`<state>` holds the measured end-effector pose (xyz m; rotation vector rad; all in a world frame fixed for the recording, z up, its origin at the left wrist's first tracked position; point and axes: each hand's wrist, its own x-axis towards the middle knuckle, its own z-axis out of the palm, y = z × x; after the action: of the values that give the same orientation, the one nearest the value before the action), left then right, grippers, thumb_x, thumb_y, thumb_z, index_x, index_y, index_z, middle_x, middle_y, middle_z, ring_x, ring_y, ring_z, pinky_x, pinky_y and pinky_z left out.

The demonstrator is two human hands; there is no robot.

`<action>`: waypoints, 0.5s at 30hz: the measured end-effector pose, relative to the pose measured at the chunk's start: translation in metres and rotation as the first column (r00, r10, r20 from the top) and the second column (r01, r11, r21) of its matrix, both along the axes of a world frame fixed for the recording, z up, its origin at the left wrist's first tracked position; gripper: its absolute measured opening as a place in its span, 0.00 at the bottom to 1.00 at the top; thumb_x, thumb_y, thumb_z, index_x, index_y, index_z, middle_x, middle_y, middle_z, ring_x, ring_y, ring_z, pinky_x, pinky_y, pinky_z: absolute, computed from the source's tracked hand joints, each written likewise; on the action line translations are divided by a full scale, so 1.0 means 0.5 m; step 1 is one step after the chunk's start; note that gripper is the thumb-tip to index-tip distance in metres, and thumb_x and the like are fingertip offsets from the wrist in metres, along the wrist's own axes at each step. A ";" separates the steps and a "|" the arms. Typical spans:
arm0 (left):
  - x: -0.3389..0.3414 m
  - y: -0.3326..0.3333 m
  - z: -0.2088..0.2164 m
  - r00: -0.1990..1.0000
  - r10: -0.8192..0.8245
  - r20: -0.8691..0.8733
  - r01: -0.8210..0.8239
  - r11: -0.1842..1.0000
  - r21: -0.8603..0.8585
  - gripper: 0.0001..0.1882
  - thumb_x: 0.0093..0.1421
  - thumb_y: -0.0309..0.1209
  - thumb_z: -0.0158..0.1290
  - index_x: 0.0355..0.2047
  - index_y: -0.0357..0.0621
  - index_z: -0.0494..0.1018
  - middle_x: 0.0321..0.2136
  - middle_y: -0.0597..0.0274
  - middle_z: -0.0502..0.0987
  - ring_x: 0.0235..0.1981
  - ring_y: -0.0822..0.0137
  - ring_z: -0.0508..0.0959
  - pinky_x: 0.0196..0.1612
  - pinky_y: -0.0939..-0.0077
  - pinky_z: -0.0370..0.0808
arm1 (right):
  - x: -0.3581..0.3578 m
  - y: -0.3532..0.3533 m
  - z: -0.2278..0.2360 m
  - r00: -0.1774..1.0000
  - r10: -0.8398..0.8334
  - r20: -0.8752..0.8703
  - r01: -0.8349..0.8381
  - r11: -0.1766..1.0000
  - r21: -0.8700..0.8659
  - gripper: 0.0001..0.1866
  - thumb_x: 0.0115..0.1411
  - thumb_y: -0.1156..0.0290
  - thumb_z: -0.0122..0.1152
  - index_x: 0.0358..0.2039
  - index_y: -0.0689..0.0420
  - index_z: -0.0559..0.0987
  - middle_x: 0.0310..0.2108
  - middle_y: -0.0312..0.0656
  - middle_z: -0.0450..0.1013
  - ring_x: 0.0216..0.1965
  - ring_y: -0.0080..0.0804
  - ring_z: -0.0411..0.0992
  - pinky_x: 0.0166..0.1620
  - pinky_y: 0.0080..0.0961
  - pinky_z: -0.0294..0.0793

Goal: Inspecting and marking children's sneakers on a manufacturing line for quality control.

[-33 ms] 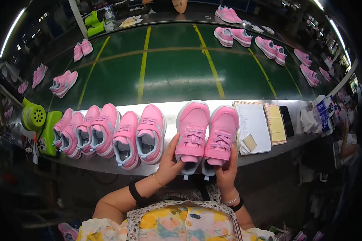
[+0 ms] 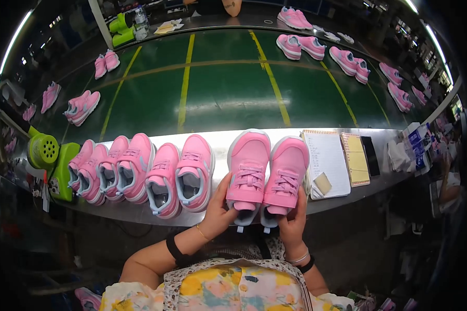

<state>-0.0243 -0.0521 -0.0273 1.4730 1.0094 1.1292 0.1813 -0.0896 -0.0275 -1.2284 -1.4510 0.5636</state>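
A pair of pink sneakers is held side by side, toes pointing away from me, over the near edge of the metal bench. My left hand (image 2: pixel 220 212) grips the left sneaker (image 2: pixel 248 166) by its outer side near the heel. Around the outer heel side of the right sneaker (image 2: pixel 287 173) my right hand (image 2: pixel 292 220) is closed. Both shoes have laces and a wide strap, with pale blue heel loops hanging toward me. Fingers behind and under the shoes are partly hidden. Just left of my left hand stands another pink sneaker (image 2: pixel 194 166), beside its mate (image 2: pixel 163 179).
More pink pairs line the metal bench (image 2: pixel 220 142) leftward, up to a green fan (image 2: pixel 62 166). At right lie a notebook (image 2: pixel 329 155), a yellow notepad (image 2: pixel 355 160) and a black phone (image 2: pixel 370 155). Beyond is a green conveyor belt (image 2: pixel 220 93) carrying spaced pink pairs.
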 end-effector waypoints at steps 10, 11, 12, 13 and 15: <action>-0.034 -0.011 -0.018 0.998 -0.001 0.066 0.003 0.999 -0.040 0.46 0.51 0.28 0.59 0.65 0.42 0.44 0.61 0.49 0.54 0.61 0.57 0.59 0.61 0.66 0.58 | -0.028 -0.002 -0.046 0.956 0.090 -0.277 -0.098 0.995 -0.012 0.39 0.50 0.78 0.62 0.62 0.55 0.56 0.62 0.56 0.52 0.60 0.48 0.58 0.59 0.37 0.61; -0.029 -0.011 -0.018 0.991 -0.006 0.134 0.012 0.999 -0.048 0.46 0.51 0.30 0.60 0.65 0.42 0.44 0.61 0.49 0.53 0.62 0.56 0.58 0.61 0.65 0.58 | -0.026 0.000 -0.044 0.957 0.089 -0.277 -0.097 0.995 -0.014 0.39 0.50 0.78 0.62 0.62 0.55 0.56 0.62 0.56 0.52 0.60 0.48 0.58 0.59 0.37 0.61; -0.028 -0.010 -0.020 0.991 -0.007 0.135 0.014 0.999 -0.049 0.46 0.51 0.30 0.60 0.65 0.42 0.44 0.61 0.49 0.53 0.62 0.56 0.58 0.61 0.65 0.58 | -0.023 0.002 -0.040 0.974 0.089 -0.208 -0.091 0.996 0.001 0.39 0.53 0.78 0.60 0.63 0.56 0.54 0.60 0.51 0.56 0.58 0.41 0.61 0.58 0.35 0.63; -0.028 -0.009 -0.023 0.995 -0.013 0.102 0.016 0.999 -0.034 0.46 0.51 0.30 0.60 0.65 0.43 0.45 0.61 0.49 0.53 0.62 0.57 0.58 0.61 0.65 0.57 | -0.020 0.003 -0.037 0.987 0.088 -0.138 -0.086 0.996 0.017 0.38 0.55 0.77 0.59 0.64 0.57 0.51 0.58 0.47 0.60 0.56 0.35 0.63 0.57 0.33 0.64; -0.027 -0.006 -0.026 0.997 -0.020 0.069 0.021 1.000 -0.020 0.46 0.51 0.29 0.60 0.65 0.43 0.45 0.61 0.49 0.53 0.62 0.57 0.57 0.61 0.64 0.57 | -0.014 0.002 -0.034 0.993 0.076 -0.095 -0.075 0.997 0.013 0.38 0.55 0.77 0.59 0.64 0.57 0.51 0.58 0.47 0.59 0.56 0.35 0.63 0.57 0.33 0.64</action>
<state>-0.0378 -0.0553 -0.0401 1.4155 0.9535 1.1444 0.1744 -0.0889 -0.0447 -1.1276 -1.4221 0.6576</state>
